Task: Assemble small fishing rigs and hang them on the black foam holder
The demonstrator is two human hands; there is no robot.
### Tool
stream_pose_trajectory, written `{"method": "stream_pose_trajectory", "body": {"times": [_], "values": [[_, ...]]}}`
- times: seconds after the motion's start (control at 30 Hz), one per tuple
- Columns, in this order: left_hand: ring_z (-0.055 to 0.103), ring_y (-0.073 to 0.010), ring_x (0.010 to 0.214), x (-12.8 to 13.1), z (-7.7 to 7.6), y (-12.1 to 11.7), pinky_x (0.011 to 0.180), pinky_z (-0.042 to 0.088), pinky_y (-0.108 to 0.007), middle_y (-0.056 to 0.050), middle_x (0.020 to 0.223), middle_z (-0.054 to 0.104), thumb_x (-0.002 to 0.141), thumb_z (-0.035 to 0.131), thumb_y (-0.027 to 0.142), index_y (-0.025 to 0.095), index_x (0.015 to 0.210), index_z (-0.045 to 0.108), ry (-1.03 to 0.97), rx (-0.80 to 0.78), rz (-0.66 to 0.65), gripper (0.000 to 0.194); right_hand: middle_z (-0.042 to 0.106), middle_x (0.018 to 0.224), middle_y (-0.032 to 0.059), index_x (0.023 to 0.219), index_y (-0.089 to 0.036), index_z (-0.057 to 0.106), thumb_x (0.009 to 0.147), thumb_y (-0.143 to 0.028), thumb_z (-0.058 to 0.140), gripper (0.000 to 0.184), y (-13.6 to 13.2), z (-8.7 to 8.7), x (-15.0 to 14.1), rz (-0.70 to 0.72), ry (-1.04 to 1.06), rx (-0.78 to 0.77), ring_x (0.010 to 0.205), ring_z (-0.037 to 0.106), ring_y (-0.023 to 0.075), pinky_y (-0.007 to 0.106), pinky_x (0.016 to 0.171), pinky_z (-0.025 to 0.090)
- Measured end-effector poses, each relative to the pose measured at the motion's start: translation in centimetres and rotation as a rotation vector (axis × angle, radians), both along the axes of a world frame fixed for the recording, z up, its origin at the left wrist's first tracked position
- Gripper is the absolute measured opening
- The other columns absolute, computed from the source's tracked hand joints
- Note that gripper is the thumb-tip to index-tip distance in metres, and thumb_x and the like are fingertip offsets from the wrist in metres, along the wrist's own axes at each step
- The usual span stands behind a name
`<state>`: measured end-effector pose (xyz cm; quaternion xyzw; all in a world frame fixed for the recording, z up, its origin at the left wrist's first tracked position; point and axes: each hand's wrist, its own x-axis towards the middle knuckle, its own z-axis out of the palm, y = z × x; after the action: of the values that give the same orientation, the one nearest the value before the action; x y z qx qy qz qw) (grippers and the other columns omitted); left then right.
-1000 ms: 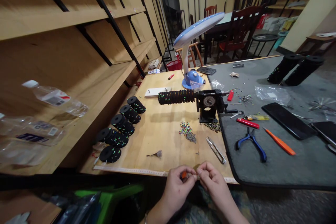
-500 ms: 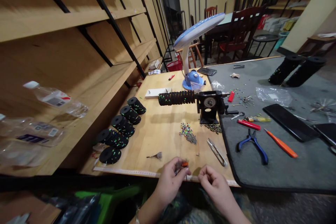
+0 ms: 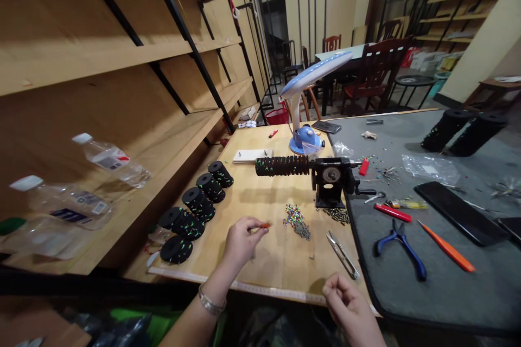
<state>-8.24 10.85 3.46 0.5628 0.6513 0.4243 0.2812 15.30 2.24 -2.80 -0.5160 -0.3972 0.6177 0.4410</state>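
Note:
My left hand (image 3: 241, 241) is stretched out over the wooden board (image 3: 264, 206), pinching a small orange piece (image 3: 265, 225) between thumb and forefinger. It points toward a little heap of coloured beads (image 3: 297, 218) and the black winding device (image 3: 331, 178) with its dotted black roller (image 3: 281, 165). My right hand (image 3: 347, 303) hovers at the board's near edge with fingers curled together; what it holds, if anything, I cannot make out. Small metal snips (image 3: 342, 247) lie just beyond it.
Several black dotted spools (image 3: 194, 209) line the board's left side. A grey mat (image 3: 439, 217) carries blue pliers (image 3: 401, 241), an orange tool (image 3: 448, 246), a red lighter (image 3: 393, 212) and a phone (image 3: 459, 211). A blue desk lamp (image 3: 309, 95) stands behind. Plastic bottles (image 3: 109, 160) lie on the left shelf.
My left hand has left the right hand and reached forward over the board with the orange piece. My right hand dropped back to the near edge. The camera tilted up a little.

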Motion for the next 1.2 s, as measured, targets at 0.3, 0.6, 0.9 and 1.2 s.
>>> {"method": "stream_pose_trajectory", "body": {"times": [0.3, 0.6, 0.9, 1.2], "values": [[0.051, -0.0131, 0.045, -1.9, 0.4, 1.6, 0.049, 0.039, -0.026, -0.002, 0.078, 0.072, 0.065, 0.068, 0.019, 0.021, 0.105, 0.070, 0.108, 0.040, 0.066, 0.039, 0.027, 0.045, -0.0120, 0.064, -0.021, 0.048, 0.062, -0.074, 0.064, 0.056, 0.4, -0.8, -0.4, 0.008, 0.107, -0.088, 0.042, 0.019, 0.0061, 0.022, 0.044, 0.012], [0.055, -0.0140, 0.064, 4.9, 1.0, -5.8, 0.061, 0.042, -0.023, -0.002, 0.065, 0.063, 0.076, 0.068, 0.034, 0.014, 0.075, 0.066, -0.358, -0.285, -0.313, 0.021, 0.034, 0.046, -0.0110, 0.068, -0.019, 0.050, 0.067, -0.069, 0.067, 0.052, -0.1, -1.0, -1.3, -0.057, 0.199, -0.043, 0.042, 0.024, 0.0058, 0.019, 0.042, 0.015], [0.023, 0.0001, 0.034, 8.4, -1.8, -7.8, 0.037, 0.010, -0.020, 0.005, 0.056, 0.054, 0.057, 0.079, 0.055, 0.012, 0.079, 0.064, -0.831, -0.595, -0.155, 0.050, 0.041, 0.053, -0.0065, 0.069, -0.019, 0.055, 0.076, -0.062, 0.061, 0.044, -1.1, -0.3, -1.1, -0.116, -0.012, 0.136, 0.047, 0.036, 0.0101, 0.021, 0.046, 0.030], [0.032, -0.0033, 0.038, 8.1, -1.0, -7.5, 0.038, 0.021, -0.018, 0.004, 0.051, 0.053, 0.064, 0.077, 0.046, 0.013, 0.062, 0.060, -0.654, -0.453, -0.216, 0.037, 0.062, 0.066, 0.0032, 0.076, -0.018, 0.061, 0.090, -0.042, 0.051, 0.029, -1.5, 0.8, -0.3, 0.110, -0.294, 0.365, 0.062, 0.058, 0.0178, 0.025, 0.059, 0.045]]}}
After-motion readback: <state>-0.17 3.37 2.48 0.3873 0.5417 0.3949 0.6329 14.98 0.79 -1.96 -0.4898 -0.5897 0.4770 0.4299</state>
